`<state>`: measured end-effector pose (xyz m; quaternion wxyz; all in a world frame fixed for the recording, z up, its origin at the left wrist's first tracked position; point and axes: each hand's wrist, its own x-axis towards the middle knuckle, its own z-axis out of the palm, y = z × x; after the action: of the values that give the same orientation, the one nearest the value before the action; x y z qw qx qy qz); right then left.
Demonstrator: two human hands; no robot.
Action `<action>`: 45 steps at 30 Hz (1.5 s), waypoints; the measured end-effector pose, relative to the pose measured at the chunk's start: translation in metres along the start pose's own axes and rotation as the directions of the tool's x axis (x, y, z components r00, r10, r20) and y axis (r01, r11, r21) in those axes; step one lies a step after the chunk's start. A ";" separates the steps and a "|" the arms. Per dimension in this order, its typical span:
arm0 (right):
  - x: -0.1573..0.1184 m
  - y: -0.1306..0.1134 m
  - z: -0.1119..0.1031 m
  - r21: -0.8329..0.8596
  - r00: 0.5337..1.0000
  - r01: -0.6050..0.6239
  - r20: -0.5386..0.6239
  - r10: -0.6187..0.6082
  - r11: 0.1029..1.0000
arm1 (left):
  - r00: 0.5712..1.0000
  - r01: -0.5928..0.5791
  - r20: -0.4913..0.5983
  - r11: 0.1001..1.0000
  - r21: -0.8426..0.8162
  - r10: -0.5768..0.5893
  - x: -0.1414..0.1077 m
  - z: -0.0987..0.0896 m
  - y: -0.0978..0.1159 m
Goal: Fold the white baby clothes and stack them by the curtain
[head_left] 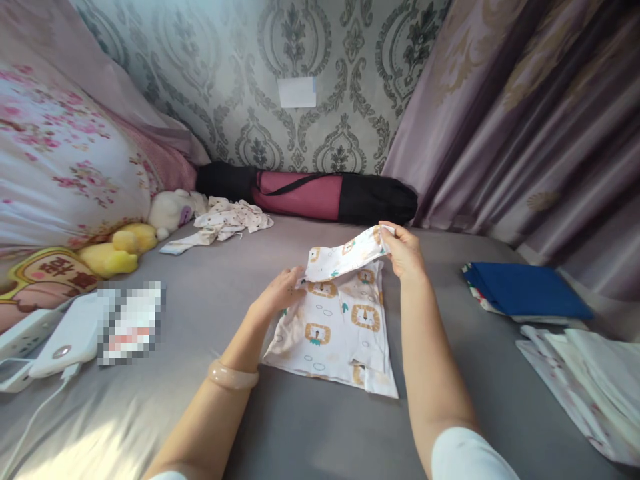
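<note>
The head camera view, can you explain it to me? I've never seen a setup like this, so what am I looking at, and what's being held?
There's no machine here, just a person's two bare hands. The single picture comes from a camera worn on their head, looking forward and down.

The left hand, with a bangle farther down that arm, touches a white cloth with lion faces. The right hand pinches its raised far part; the rest lies on the grey sheet.

To the right are a folded blue cloth and folded pale cloths. At the back lies a long black and dark red bag. To the left are a crumpled pale cloth, soft toys and a white device with a cable.
</note>
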<state>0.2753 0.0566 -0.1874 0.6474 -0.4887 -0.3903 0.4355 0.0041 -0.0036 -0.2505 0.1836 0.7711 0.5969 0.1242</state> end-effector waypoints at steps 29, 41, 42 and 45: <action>0.021 -0.001 -0.038 0.104 0.985 -0.064 -0.152 0.079 0.993 | 0.860 0.139 0.505 0.985 -0.099 -0.071 -0.031 -0.011 0.076; 0.022 0.003 -0.046 0.120 0.964 -0.100 -0.235 0.126 0.988 | 0.749 0.221 0.662 0.956 -0.195 -0.038 -0.033 -0.040 0.042; 0.022 0.004 -0.046 0.116 0.966 -0.096 -0.228 0.121 0.989 | 0.726 0.227 0.687 0.953 -0.202 -0.027 -0.033 -0.037 0.043; 0.024 0.007 -0.045 0.100 0.968 -0.108 -0.218 0.128 0.989 | 0.683 0.215 0.729 0.967 -0.137 -0.049 -0.031 -0.027 0.049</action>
<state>0.3241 0.0673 -0.2018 0.6809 -0.5282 -0.2659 0.4321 0.0277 -0.0408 -0.2040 0.4918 0.6885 0.5147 -0.1387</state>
